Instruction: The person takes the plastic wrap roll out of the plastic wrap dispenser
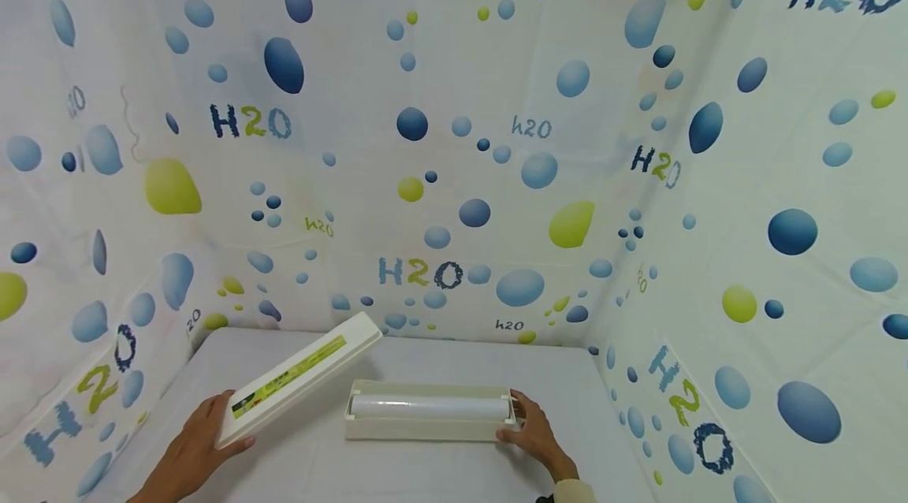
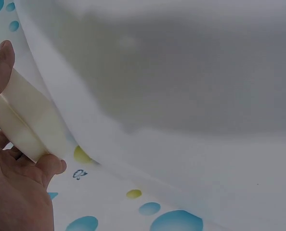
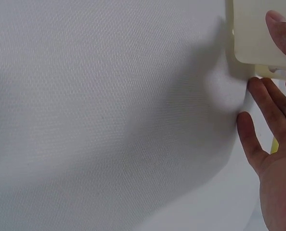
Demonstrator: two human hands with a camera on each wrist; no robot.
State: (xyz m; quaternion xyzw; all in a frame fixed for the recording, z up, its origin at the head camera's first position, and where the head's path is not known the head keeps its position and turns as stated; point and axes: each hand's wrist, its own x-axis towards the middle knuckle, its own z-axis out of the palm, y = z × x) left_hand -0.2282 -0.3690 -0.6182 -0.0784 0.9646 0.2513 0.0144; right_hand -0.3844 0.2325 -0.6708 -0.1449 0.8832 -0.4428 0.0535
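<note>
At the left, a long white cover (image 1: 301, 381) is gripped near its lower left end by the left hand (image 1: 190, 449), the thumb being laid along the near edge and the fingers set against the opposite edge; in the left wrist view, too, the cover's end is clamped between thumb and fingers. Most of the cover's length is left beyond the grip, slanted up and to the right over the table (image 1: 418, 475), and a yellow-green label (image 1: 289, 375) is borne on its upper face. To the right of the cover, and apart from it in the head view, an open cream box (image 1: 418, 430) is seen on the white table surface, with a shiny pale roll (image 1: 433, 407) laid lengthwise inside. The box's right end is held by the right hand (image 1: 537, 437): the thumb is pressed to the front wall near the corner, and fingers are placed around the end, so that nearly the whole box lies to the left of the grip. In the right wrist view some fingers are spread clear of the box. The right wrist is edged by a beige sleeve (image 1: 573, 491).
</note>
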